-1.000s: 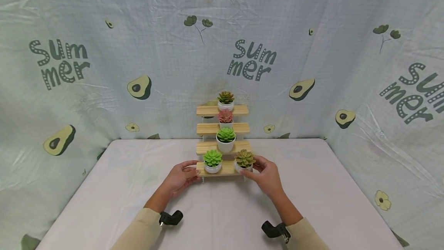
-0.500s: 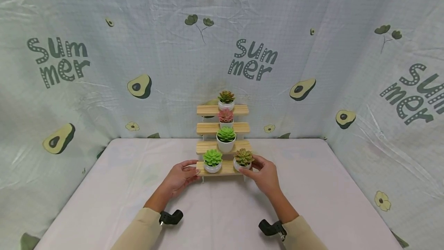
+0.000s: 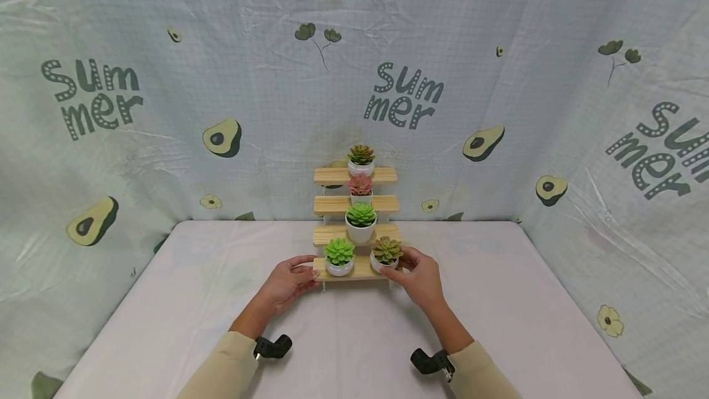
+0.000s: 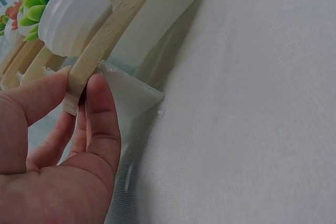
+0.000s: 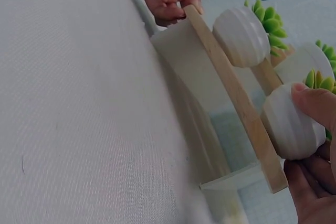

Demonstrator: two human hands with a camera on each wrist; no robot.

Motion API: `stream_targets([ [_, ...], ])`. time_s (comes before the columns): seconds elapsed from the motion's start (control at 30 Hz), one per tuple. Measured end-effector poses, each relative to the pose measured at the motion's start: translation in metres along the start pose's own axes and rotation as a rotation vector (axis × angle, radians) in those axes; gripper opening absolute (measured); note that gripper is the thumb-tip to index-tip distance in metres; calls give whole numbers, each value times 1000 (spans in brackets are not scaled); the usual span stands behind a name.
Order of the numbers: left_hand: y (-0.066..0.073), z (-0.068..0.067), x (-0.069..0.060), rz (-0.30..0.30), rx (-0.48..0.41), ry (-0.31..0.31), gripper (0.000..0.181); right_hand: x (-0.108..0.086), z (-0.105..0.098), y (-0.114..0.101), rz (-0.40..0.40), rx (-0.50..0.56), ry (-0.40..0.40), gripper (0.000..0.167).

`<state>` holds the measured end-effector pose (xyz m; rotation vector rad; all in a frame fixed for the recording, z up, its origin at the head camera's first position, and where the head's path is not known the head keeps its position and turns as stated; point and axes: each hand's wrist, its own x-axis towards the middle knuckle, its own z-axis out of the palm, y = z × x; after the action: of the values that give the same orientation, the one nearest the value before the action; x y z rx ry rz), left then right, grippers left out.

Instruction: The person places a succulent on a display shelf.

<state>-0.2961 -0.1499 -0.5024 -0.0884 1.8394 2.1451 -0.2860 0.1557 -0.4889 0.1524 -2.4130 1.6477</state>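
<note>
A tiered stand with wooden shelves point(image 3: 324, 236) stands at the back middle of the table. My left hand point(image 3: 289, 284) pinches the left end of its lowest shelf point(image 4: 105, 40) between thumb and fingers. On that shelf's right side, my right hand point(image 3: 423, 279) grips the white pot of a brownish-green succulent point(image 3: 386, 250), thumb in front and fingers behind; the right wrist view shows this pot point(image 5: 294, 124) on the shelf. To its left on the same shelf sits a bright green succulent point(image 3: 339, 252) in a white pot, apart from both hands.
Higher shelves carry a green succulent point(image 3: 360, 220), a pink one point(image 3: 360, 186) and a brown-green one point(image 3: 361, 156), each in a white pot. Behind the stand hangs a printed cloth point(image 3: 266, 109). A pale cloth covers the table point(image 3: 354, 343).
My right hand has moved slightly left, and the brownish-green succulent has shifted left along the lowest shelf with it. My left hand has stayed at the shelf's left end.
</note>
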Motion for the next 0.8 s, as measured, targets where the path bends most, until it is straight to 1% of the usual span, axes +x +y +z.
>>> stream_targets([
  [0.13, -1, 0, -1, -1, -9, -8, 56, 0, 0, 0, 12, 10, 3, 59],
  [0.23, -1, 0, -1, 3, -10, -12, 56, 1, 1, 0, 0, 25, 2, 59],
  [0.33, -1, 1, -1, 5, -5, -8, 56, 1, 3, 1, -10, 32, -1, 59],
  [0.5, 0, 1, -1, -3, 1, 1, 56, 1, 5, 0, 2, 48, -5, 60],
  [0.67, 0, 2, 0, -14, -18, 15, 56, 1, 6, -1, 2, 56, -9, 58],
  [0.8, -1, 2, -1, -5, -33, 23, 56, 1, 6, -3, -6, 48, -18, 60],
])
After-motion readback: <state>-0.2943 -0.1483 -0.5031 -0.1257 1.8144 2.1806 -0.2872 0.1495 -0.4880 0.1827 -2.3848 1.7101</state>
